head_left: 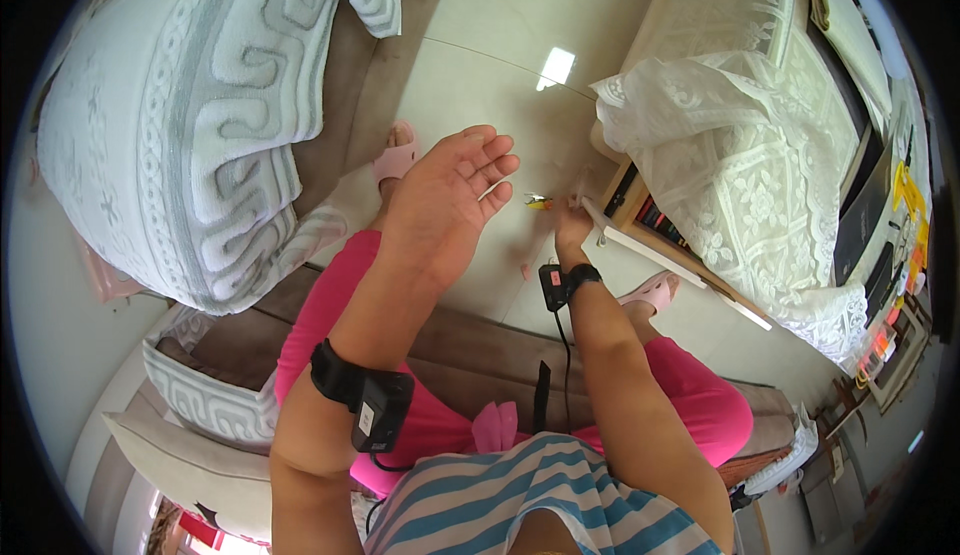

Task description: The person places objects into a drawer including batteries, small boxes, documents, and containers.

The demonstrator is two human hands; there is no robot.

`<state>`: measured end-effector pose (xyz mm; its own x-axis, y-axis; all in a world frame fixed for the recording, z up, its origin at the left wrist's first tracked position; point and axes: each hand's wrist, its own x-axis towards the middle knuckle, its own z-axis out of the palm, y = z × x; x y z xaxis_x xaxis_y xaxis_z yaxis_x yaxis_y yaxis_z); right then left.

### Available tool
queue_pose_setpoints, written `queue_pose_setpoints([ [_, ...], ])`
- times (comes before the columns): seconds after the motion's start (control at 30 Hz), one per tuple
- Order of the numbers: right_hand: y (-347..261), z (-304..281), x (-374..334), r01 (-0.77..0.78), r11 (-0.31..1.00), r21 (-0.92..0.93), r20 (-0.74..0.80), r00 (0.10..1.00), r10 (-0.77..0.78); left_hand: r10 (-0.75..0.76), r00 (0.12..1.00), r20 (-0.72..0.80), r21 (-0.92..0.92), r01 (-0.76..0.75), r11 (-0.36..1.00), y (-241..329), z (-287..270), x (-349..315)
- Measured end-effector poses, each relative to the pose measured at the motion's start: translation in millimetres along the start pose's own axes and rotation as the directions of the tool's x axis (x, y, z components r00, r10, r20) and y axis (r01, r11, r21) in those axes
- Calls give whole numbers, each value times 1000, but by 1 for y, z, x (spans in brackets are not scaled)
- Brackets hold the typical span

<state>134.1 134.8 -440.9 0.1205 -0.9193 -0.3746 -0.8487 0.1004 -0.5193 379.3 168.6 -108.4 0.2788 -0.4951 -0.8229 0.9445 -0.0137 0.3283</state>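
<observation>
My left hand (450,195) is raised over the floor, palm up. Its fingers are loosely curled and apart, with nothing in them. Lower and to the right, my right hand (571,227) is at the near left end of a pale drawer front (645,251). Its small, partly hidden fingers appear closed on that edge. The drawer stands partly open, and dark and red items (660,221) show inside its wooden walls. Just left of my right hand is a small yellow and dark object (538,201), too small to name.
A low table draped with a white lace cloth (725,155) stands at the right, a dark laptop-like slab (865,215) on it. A sofa with a white and grey patterned cover (250,105) fills the left. My feet in pink clogs (397,158) rest on the tiled floor (490,85).
</observation>
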Motion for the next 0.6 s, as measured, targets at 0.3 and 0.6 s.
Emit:
queue_pose_setpoints([
  [0.3,-33,31,29,-230,916,330,-156,943,293,-4,997,-75,48,8,999,7,-19,8],
  [0.6,-11,32,15,-353,915,195,31,935,354,-1,999,-39,31,3,1000,8,-3,2],
])
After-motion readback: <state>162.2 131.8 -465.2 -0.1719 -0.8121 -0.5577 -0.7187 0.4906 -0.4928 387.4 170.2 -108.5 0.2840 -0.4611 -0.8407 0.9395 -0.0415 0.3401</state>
